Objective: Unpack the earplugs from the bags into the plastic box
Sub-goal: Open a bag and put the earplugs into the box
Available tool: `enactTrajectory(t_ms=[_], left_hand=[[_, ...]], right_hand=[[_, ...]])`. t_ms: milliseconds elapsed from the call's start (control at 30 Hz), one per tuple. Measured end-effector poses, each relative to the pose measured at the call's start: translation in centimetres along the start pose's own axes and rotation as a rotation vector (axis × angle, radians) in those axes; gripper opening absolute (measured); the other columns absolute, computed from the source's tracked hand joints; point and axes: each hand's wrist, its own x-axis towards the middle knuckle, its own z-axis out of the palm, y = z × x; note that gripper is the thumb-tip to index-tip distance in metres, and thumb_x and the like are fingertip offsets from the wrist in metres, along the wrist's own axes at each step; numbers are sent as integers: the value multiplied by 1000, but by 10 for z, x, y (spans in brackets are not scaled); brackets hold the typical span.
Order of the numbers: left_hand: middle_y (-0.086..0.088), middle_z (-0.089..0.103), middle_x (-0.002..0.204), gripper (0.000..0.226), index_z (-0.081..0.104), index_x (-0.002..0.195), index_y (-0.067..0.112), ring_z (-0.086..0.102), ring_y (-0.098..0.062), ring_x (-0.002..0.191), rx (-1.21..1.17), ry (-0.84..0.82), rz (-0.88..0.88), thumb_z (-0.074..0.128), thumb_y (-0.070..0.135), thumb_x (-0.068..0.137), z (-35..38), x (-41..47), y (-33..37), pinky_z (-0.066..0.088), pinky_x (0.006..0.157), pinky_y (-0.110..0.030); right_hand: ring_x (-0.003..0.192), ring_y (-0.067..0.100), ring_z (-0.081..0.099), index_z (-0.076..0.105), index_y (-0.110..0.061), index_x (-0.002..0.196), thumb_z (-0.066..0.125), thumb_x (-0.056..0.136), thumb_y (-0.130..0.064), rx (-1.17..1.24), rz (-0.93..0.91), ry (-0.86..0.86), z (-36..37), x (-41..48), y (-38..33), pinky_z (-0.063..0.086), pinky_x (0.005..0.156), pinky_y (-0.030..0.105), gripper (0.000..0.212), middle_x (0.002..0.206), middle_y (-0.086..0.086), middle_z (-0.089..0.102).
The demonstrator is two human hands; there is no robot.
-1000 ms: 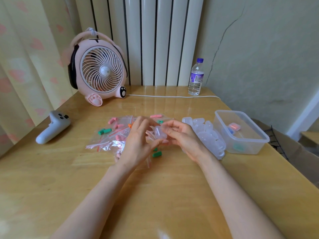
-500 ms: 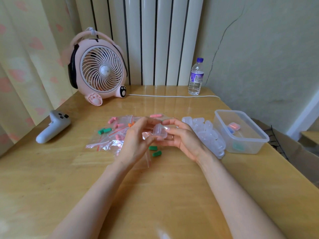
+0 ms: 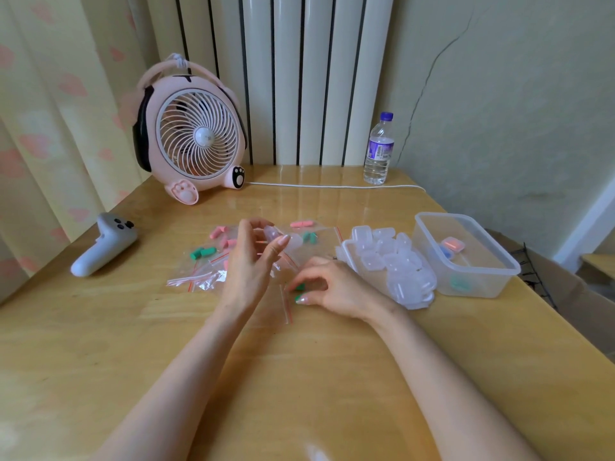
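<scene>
- Your wooden desk (image 3: 332, 377) carries everything. The clear rectangular plastic box (image 3: 479, 285) sits at the right of the frame, probably kept within reach for dropping things in.
- The clear zip bags (image 3: 199, 277) lie spread left of centre, so you can pick from them.
- Your left hand (image 3: 246, 271) grips a small clear case (image 3: 271, 235), raised as if to receive plugs.
- Your right hand (image 3: 336, 287) was on that case half a second ago. It now pinches a green foam earplug (image 3: 299, 287) on the desk at centre.
</scene>
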Motion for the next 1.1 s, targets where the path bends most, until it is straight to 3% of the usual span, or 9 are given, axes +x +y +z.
enactTrajectory(t_ms=[200,400,500,600,700,767,867,967,1100], left_hand=[[-3,61,85,27,45,106,17,61,-25,86,98,-19,-24,63,22,87,-1,2,-11,52,74,-40],[6,60,89,27,44,103,17,61,-19,90,139,-48,-55,64,12,87,-1,3,-11,46,67,-21],[-6,63,101,26,45,99,20,63,-22,94,94,-113,-75,63,8,86,-3,3,-10,52,67,-24],[-13,64,106,25,46,98,21,63,-24,97,43,-249,-86,64,8,86,-1,2,-9,52,78,-26],[-8,65,102,27,46,105,15,63,-23,98,15,-348,-74,63,7,86,2,0,-8,51,85,-30],[-3,65,101,27,46,104,18,64,-20,98,-6,-364,-63,62,7,86,3,-1,-7,51,87,-31],[-7,66,105,27,45,106,17,64,-22,101,-43,-358,-74,61,7,86,3,-1,-7,51,89,-33],[-14,66,106,28,45,108,14,63,-25,102,-41,-356,-79,61,9,86,3,-2,-8,50,90,-35],[-14,67,105,35,45,111,8,64,-23,100,-67,-345,-97,64,16,82,4,-2,-5,51,89,-33]], right_hand=[[101,11,50,72,-18,102,74,79,-19,-102,21,33,2,1,2,38,96,25,23,104,-5,55],[81,10,50,72,-14,88,70,82,-17,-140,-33,134,6,3,0,44,82,26,7,89,-7,53],[72,8,55,72,-9,80,73,77,-7,72,-41,328,-12,1,0,44,72,16,4,83,-13,55],[77,0,58,71,-4,78,73,74,1,197,-128,450,-22,-1,0,43,71,13,7,90,-20,58],[88,-14,52,71,-5,77,75,74,-1,64,-221,443,-15,1,3,39,77,10,7,89,-17,58],[88,-9,51,71,-10,76,77,74,-8,-37,-232,436,-10,4,7,41,79,16,7,84,-10,60],[90,-1,52,71,-14,76,78,74,-14,-90,-222,445,-10,4,7,39,85,19,7,84,-13,59],[93,-17,48,73,-12,76,76,74,-6,17,-212,474,-14,1,3,35,76,6,7,87,-21,52],[81,-6,53,74,-17,79,75,75,-5,117,-111,461,-15,1,3,37,66,9,13,87,-24,52]])
